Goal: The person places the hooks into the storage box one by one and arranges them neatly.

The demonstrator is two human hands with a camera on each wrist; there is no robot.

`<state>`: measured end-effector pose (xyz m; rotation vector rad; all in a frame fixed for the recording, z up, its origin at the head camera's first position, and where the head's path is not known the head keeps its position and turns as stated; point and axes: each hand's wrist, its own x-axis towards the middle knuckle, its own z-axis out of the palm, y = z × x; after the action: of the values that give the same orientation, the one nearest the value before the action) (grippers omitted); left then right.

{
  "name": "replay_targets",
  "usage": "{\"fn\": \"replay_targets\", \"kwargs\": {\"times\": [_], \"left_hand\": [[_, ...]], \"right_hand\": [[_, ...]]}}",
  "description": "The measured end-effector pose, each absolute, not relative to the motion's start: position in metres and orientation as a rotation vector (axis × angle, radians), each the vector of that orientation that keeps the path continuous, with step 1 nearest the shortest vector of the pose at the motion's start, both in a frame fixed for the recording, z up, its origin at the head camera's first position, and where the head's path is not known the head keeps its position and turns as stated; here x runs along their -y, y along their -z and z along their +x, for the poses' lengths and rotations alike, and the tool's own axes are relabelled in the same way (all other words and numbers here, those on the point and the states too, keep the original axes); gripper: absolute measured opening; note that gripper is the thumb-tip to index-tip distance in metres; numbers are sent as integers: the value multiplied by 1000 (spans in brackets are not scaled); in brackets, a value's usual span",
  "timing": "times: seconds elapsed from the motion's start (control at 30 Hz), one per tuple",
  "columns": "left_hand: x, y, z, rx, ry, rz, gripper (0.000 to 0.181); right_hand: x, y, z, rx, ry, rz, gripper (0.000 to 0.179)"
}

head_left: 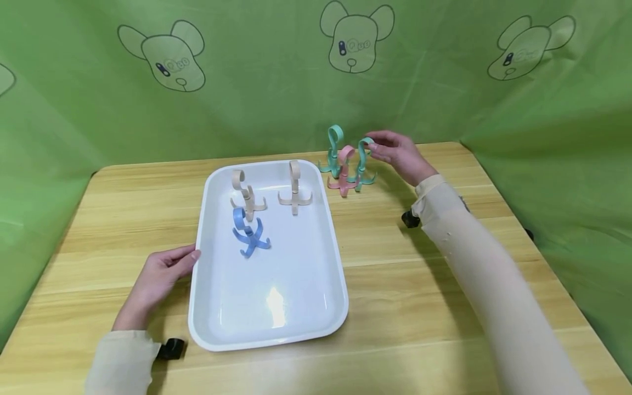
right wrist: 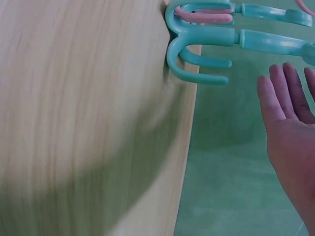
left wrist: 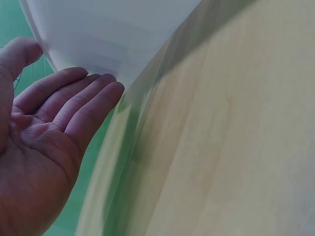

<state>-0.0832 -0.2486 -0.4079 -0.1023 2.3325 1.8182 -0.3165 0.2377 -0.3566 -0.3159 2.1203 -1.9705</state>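
My left hand (head_left: 160, 274) touches the left side of a white tray (head_left: 340, 307). Its thumb meets the rim while fairly straight fingers lie against the outer wall in the left wrist view. Inside the tray stand two beige multi-prong hanging hooks (head_left: 248, 202) and a blue one (head_left: 250, 236). Beyond its far right corner, a pink hook (head_left: 344, 178) stands between two teal hooks (head_left: 333, 156). My right hand (head_left: 397, 153) has its thumb and fingers at the curled top of the nearer teal hook (right wrist: 204, 37), fingers extended; whether they touch it, I cannot tell.
The wooden table (head_left: 395, 307) has its far edge close behind the teal hooks. A green curtain (head_left: 266, 99) with printed bear heads hangs behind and at both sides. Black wrist cameras (head_left: 171, 349) stick out near each sleeve.
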Motion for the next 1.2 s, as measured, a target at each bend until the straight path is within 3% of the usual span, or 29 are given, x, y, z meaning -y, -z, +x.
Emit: {"fn": "replay_targets", "kwargs": {"times": [0.9, 1.2], "left_hand": [[249, 411, -85, -2303, -1859, -98, 52], [248, 411, -84, -2289, -1883, -100, 49]], "right_hand": [[-240, 347, -317, -1882, 2149, -326, 32], [-249, 337, -314, -1867, 2165, -338, 38]]}}
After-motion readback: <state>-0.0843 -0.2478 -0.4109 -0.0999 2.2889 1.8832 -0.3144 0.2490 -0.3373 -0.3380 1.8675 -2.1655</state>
